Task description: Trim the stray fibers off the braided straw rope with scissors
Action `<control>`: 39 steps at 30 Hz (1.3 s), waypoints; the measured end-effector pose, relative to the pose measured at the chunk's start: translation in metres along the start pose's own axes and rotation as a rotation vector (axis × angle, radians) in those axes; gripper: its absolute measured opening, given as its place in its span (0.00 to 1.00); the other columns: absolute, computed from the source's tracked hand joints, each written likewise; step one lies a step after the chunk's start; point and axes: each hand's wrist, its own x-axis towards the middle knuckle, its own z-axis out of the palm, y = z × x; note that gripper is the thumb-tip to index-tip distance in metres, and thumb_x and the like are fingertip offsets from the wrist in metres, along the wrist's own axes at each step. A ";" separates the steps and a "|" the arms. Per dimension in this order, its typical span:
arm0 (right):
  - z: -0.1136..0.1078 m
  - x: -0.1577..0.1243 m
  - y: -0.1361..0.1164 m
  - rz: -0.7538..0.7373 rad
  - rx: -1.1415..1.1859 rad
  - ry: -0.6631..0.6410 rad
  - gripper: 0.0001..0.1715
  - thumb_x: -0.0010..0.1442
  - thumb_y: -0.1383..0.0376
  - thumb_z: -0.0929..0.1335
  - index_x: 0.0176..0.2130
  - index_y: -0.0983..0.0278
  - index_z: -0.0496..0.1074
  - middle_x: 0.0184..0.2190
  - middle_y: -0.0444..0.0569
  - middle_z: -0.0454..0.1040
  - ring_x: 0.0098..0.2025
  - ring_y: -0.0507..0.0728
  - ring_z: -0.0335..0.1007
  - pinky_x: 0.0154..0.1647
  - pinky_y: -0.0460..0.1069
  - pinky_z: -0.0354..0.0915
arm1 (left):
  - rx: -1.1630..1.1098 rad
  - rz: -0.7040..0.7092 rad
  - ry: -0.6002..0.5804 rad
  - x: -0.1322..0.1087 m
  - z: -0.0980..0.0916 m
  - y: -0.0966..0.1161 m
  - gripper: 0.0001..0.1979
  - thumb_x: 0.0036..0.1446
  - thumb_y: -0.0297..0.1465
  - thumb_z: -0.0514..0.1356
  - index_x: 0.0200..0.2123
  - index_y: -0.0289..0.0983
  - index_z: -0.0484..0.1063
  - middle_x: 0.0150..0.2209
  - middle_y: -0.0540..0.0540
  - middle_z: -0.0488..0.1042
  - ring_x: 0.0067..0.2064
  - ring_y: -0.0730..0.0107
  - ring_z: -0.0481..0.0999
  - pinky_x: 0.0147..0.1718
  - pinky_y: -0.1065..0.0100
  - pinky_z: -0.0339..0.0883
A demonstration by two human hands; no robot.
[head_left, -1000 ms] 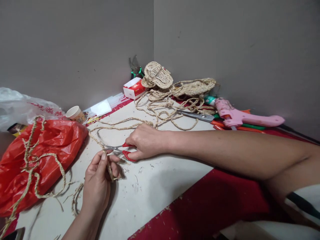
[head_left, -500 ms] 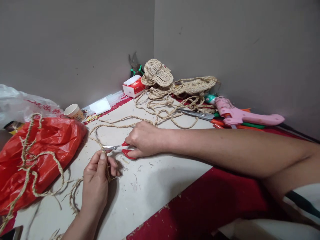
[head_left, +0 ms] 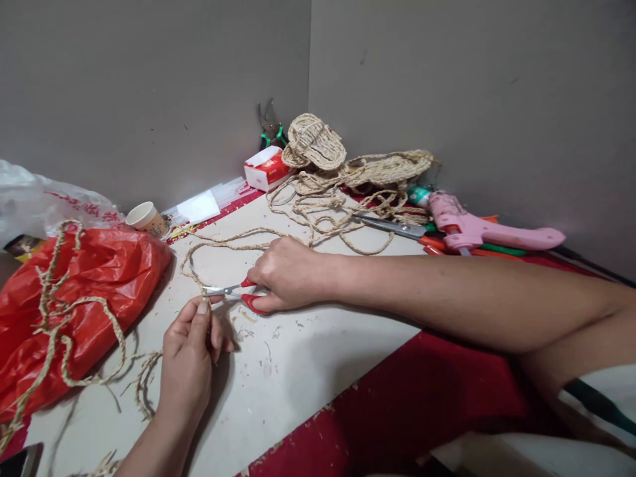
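Observation:
In my right hand [head_left: 291, 275] are small scissors [head_left: 226, 291] with red handles, fingers in the loops. Their slightly parted blades point left and lie around the braided straw rope [head_left: 191, 255], just above my left thumb tip. My left hand [head_left: 191, 344] pinches that rope between thumb and fingers, the other fingers curled. From the pinch the rope runs up, bends right and joins a loose tangle of rope [head_left: 322, 212]. Another piece of braided rope [head_left: 144, 384] lies left of my left wrist. Whether the blades have cut into the rope I cannot tell.
A red plastic bag [head_left: 124, 265] with rope over it lies at the left, near a paper cup [head_left: 144, 217]. Behind stand a red tissue box [head_left: 268, 169] and coiled rope [head_left: 315, 142]. To the right are large shears [head_left: 397, 227] and a pink glue gun [head_left: 497, 232].
Both hands stay nearly in place, with the scissors still at the rope. The left hand sits slightly further left, and a strand beneath its fingers no longer shows. The view shifts a little.

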 end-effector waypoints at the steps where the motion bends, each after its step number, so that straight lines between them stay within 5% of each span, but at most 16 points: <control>1: 0.000 0.000 0.000 0.003 0.008 -0.006 0.25 0.60 0.50 0.62 0.35 0.65 0.80 0.28 0.54 0.80 0.28 0.57 0.71 0.26 0.50 0.43 | -0.007 -0.005 -0.002 0.000 0.000 0.000 0.10 0.60 0.37 0.61 0.36 0.35 0.74 0.16 0.57 0.57 0.17 0.78 0.54 0.20 0.73 0.63; 13: -0.002 0.000 0.001 -0.006 0.016 -0.013 0.25 0.60 0.51 0.62 0.33 0.65 0.79 0.28 0.54 0.80 0.28 0.57 0.71 0.26 0.50 0.43 | 0.008 -0.061 -0.080 -0.001 -0.003 -0.003 0.15 0.58 0.41 0.63 0.40 0.34 0.75 0.16 0.59 0.50 0.18 0.78 0.51 0.19 0.73 0.61; 39: -0.011 0.000 -0.003 0.007 0.091 -0.092 0.22 0.59 0.53 0.64 0.32 0.65 0.80 0.25 0.52 0.79 0.24 0.53 0.64 0.25 0.49 0.43 | -0.024 -0.064 -0.023 0.000 0.000 -0.001 0.15 0.54 0.40 0.66 0.37 0.33 0.76 0.16 0.59 0.49 0.18 0.79 0.50 0.19 0.73 0.61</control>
